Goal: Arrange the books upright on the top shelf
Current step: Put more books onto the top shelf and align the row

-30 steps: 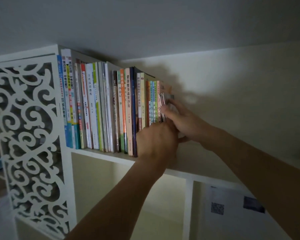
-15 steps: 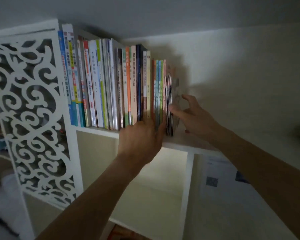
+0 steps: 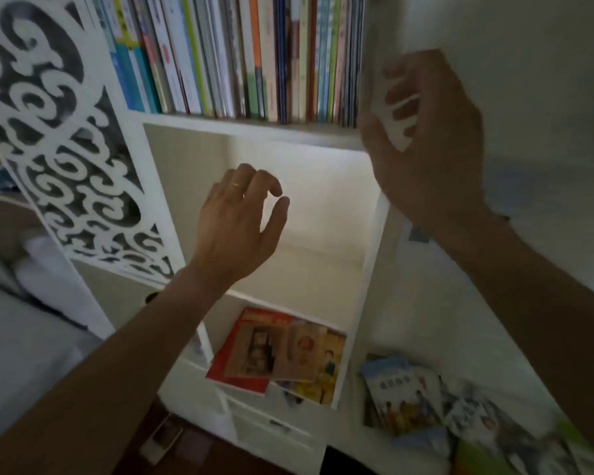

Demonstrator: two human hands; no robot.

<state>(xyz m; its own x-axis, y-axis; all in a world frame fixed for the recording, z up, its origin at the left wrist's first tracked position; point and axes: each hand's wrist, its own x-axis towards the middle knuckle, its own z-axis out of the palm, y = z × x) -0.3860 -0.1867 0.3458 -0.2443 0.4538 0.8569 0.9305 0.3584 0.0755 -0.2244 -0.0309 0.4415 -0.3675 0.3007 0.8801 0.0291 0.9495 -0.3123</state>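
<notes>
A row of upright books (image 3: 240, 60) stands on the white top shelf (image 3: 254, 130), packed against the left end. My left hand (image 3: 240, 221) hovers below that shelf in front of a bare white cubby, fingers loosely curled, holding nothing. My right hand (image 3: 426, 138) is just right of the last book, fingers spread, apart from the spines and empty. A few flat books (image 3: 278, 354) lie in a lower cubby, and several more books (image 3: 426, 402) lie spread on a surface at lower right.
A white fretwork side panel (image 3: 59, 138) closes the shelf's left end. A white upright divider (image 3: 374, 252) borders the cubby on the right. White drawers (image 3: 271, 430) sit below. The shelf right of the upright books is bare wall and board.
Both hands have come off the upright books and dropped back. The view has tilted down, showing the lower cubby and the books lying flat.
</notes>
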